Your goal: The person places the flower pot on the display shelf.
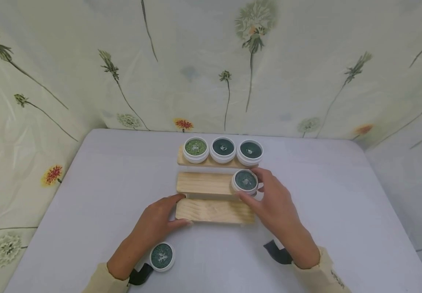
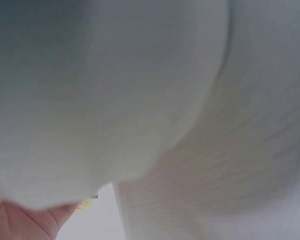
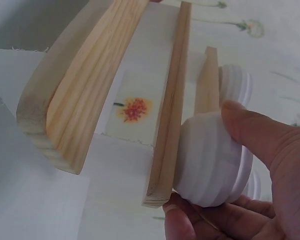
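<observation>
Three pale wooden boards stand in rows like a stepped rack. My left hand grips the left end of the front board, thumb at its front edge and fingers behind. My right hand holds a round white jar with grey-green contents at the right end of the middle board. In the right wrist view, the thumb and fingers curl round the white ribbed jar, which meets the board's edge. A large blurred white shape hides most of the left wrist view.
On the back board sit a light-green jar and two dark-green jars, one in the middle, one at right. Another green jar stands on the white table beside the left wrist. A flower-patterned sheet hangs behind.
</observation>
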A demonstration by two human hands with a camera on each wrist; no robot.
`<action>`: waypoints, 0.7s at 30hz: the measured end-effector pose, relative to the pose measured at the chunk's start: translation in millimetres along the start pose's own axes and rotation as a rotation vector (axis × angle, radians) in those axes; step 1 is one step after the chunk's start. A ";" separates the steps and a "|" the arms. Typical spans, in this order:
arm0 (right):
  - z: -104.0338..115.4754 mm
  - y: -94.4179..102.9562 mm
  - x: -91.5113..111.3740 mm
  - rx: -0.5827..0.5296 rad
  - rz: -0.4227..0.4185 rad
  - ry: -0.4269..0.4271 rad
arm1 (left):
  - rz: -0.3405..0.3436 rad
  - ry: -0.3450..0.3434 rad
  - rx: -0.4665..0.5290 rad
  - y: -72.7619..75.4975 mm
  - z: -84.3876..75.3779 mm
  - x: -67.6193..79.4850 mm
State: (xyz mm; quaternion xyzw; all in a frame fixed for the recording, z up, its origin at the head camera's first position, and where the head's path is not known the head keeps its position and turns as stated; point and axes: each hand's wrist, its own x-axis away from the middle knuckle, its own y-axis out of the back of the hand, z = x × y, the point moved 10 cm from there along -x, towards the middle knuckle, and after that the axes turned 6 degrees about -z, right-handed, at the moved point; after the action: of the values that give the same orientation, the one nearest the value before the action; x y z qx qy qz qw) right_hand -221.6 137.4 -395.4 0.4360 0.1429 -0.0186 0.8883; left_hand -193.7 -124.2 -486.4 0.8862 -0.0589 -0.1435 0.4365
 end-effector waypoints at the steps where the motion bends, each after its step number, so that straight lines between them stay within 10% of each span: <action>1: -0.7 -0.2 0.2 -0.004 -0.001 -0.007 | 0.000 0.000 0.000 0.0 0.0 0.0; 21: -8.2 -0.8 3.7 0.026 -0.010 -0.079 | -0.015 -0.022 -0.006 1.4 -1.7 0.2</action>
State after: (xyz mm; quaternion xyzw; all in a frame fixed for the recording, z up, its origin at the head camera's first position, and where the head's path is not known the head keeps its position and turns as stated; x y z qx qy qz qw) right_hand -220.1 143.6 -401.7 0.4457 0.1097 -0.0423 0.8874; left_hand -193.0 -123.8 -484.4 0.8836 -0.0569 -0.1568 0.4376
